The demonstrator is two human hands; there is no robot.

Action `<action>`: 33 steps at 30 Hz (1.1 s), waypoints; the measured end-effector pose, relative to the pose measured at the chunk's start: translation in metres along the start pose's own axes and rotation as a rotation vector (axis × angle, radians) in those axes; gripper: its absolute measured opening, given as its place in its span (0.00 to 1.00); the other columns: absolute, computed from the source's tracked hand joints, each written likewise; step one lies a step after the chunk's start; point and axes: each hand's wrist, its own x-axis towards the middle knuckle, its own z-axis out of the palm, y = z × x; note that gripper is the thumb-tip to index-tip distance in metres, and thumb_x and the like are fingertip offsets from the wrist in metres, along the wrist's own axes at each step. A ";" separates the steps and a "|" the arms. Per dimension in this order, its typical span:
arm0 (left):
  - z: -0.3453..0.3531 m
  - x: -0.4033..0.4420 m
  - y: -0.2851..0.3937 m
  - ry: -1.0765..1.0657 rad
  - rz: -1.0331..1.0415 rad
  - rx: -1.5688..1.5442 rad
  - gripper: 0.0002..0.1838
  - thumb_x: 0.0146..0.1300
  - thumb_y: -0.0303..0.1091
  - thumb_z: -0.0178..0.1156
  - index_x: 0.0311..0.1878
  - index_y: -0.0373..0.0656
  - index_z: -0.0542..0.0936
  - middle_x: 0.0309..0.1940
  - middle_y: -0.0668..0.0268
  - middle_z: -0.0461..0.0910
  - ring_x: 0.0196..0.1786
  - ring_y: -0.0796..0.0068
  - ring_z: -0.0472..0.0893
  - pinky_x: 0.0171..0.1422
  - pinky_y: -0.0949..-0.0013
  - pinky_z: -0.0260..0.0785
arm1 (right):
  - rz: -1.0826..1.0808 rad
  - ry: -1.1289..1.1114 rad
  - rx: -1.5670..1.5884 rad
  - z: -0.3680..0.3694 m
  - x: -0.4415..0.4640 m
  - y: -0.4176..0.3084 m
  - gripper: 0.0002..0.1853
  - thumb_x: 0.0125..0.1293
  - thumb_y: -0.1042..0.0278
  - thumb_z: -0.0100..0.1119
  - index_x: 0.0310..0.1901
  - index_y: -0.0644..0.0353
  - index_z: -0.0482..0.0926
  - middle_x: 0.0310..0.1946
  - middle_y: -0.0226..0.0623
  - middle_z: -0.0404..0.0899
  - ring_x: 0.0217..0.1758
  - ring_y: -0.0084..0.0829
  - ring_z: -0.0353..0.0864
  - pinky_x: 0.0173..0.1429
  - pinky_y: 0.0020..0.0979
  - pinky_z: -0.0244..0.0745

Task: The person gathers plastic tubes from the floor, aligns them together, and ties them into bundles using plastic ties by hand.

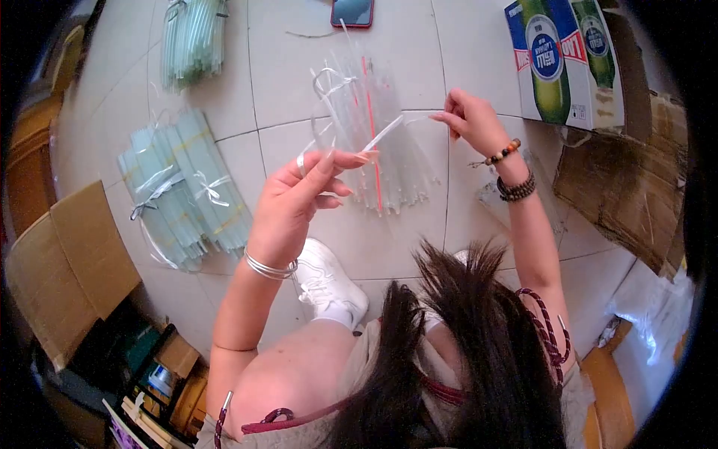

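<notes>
A bundle of clear, thin plastic tubes (404,176) with a few red ones among them lies on the tiled floor in front of me. Across it stretches a white ribbon (387,130), pulled between my two hands. My left hand (298,188) pinches the ribbon between thumb and forefinger above the bundle's left side, and a loop of it hangs by the fingers. To the right of the bundle, my right hand (476,126) pinches the thin far end. Another white tie (336,81) shows near the bundle's top.
Tied bundles of pale tubes (176,187) lie at the left, with another bundle (194,45) farther back. A phone (352,13) rests at the top. A beer carton (557,67) and flattened cardboard (621,179) stand right; a cardboard flap (71,269) is left. My white shoe (329,280) is close below.
</notes>
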 end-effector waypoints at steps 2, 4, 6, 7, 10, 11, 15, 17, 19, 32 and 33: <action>0.003 0.000 0.002 0.009 0.001 -0.005 0.17 0.75 0.42 0.51 0.50 0.40 0.81 0.52 0.62 0.82 0.36 0.89 0.76 0.40 0.84 0.69 | -0.128 -0.049 0.220 -0.004 -0.016 -0.027 0.19 0.63 0.66 0.67 0.53 0.60 0.75 0.16 0.33 0.77 0.17 0.27 0.77 0.27 0.25 0.71; 0.005 0.001 0.005 0.015 0.005 -0.018 0.17 0.75 0.43 0.52 0.51 0.40 0.81 0.52 0.62 0.83 0.36 0.89 0.76 0.40 0.84 0.70 | -0.225 -0.126 0.202 0.008 -0.022 -0.040 0.26 0.62 0.66 0.66 0.61 0.56 0.71 0.17 0.35 0.79 0.20 0.31 0.80 0.28 0.31 0.74; 0.006 0.004 0.008 0.004 0.003 -0.031 0.17 0.74 0.43 0.52 0.51 0.40 0.81 0.51 0.63 0.83 0.36 0.89 0.77 0.41 0.83 0.70 | -0.299 -0.160 0.160 0.019 -0.025 -0.056 0.27 0.62 0.66 0.65 0.64 0.54 0.71 0.18 0.36 0.80 0.21 0.34 0.82 0.30 0.34 0.75; 0.006 0.006 0.009 -0.002 0.003 -0.038 0.17 0.74 0.43 0.52 0.51 0.40 0.81 0.51 0.64 0.83 0.36 0.88 0.77 0.41 0.83 0.70 | -0.323 -0.158 0.126 0.023 -0.026 -0.066 0.25 0.62 0.66 0.64 0.62 0.53 0.73 0.18 0.37 0.80 0.22 0.35 0.82 0.30 0.34 0.76; 0.012 0.009 0.007 -0.049 -0.027 -0.005 0.17 0.74 0.43 0.52 0.52 0.40 0.81 0.49 0.66 0.84 0.37 0.87 0.78 0.42 0.81 0.71 | -0.398 -0.172 0.092 0.033 -0.022 -0.080 0.16 0.63 0.65 0.63 0.53 0.51 0.81 0.19 0.39 0.79 0.22 0.39 0.82 0.31 0.36 0.76; 0.014 0.009 0.004 -0.068 -0.040 0.012 0.17 0.74 0.43 0.52 0.52 0.40 0.81 0.49 0.67 0.84 0.37 0.87 0.79 0.43 0.81 0.71 | -0.424 -0.180 0.092 0.036 -0.020 -0.081 0.13 0.63 0.65 0.62 0.49 0.51 0.84 0.19 0.40 0.79 0.22 0.41 0.81 0.31 0.37 0.76; 0.015 0.003 -0.008 -0.082 -0.026 0.054 0.17 0.74 0.42 0.52 0.56 0.42 0.80 0.51 0.68 0.83 0.39 0.84 0.80 0.44 0.78 0.72 | -0.601 -0.086 0.178 0.049 -0.022 -0.076 0.08 0.64 0.66 0.60 0.42 0.56 0.85 0.28 0.45 0.82 0.29 0.43 0.82 0.34 0.36 0.77; 0.012 -0.007 -0.007 0.016 -0.014 0.111 0.18 0.74 0.40 0.52 0.60 0.43 0.78 0.55 0.66 0.81 0.40 0.83 0.80 0.43 0.78 0.72 | -0.535 -0.077 0.297 0.045 -0.027 -0.077 0.08 0.64 0.68 0.61 0.42 0.58 0.85 0.31 0.46 0.83 0.30 0.42 0.83 0.35 0.34 0.77; 0.000 -0.022 -0.016 0.094 0.044 0.212 0.21 0.72 0.35 0.50 0.65 0.44 0.74 0.59 0.64 0.78 0.39 0.83 0.79 0.43 0.78 0.72 | -0.480 -0.075 0.378 0.037 -0.032 -0.077 0.07 0.65 0.71 0.61 0.42 0.60 0.84 0.31 0.46 0.83 0.30 0.39 0.83 0.36 0.33 0.77; -0.065 -0.056 -0.061 -0.304 -0.010 0.316 0.37 0.54 0.22 0.42 0.73 0.40 0.64 0.68 0.58 0.68 0.58 0.70 0.74 0.68 0.64 0.64 | -0.421 -0.154 0.298 0.016 -0.054 -0.097 0.09 0.63 0.78 0.58 0.44 0.61 0.83 0.27 0.40 0.83 0.29 0.36 0.82 0.38 0.32 0.77; -0.055 -0.056 -0.065 -0.346 0.036 0.324 0.37 0.54 0.20 0.41 0.73 0.39 0.63 0.69 0.58 0.67 0.62 0.68 0.73 0.71 0.62 0.62 | -0.429 -0.163 0.282 0.013 -0.058 -0.105 0.10 0.61 0.79 0.57 0.43 0.61 0.83 0.27 0.40 0.83 0.30 0.38 0.82 0.39 0.33 0.78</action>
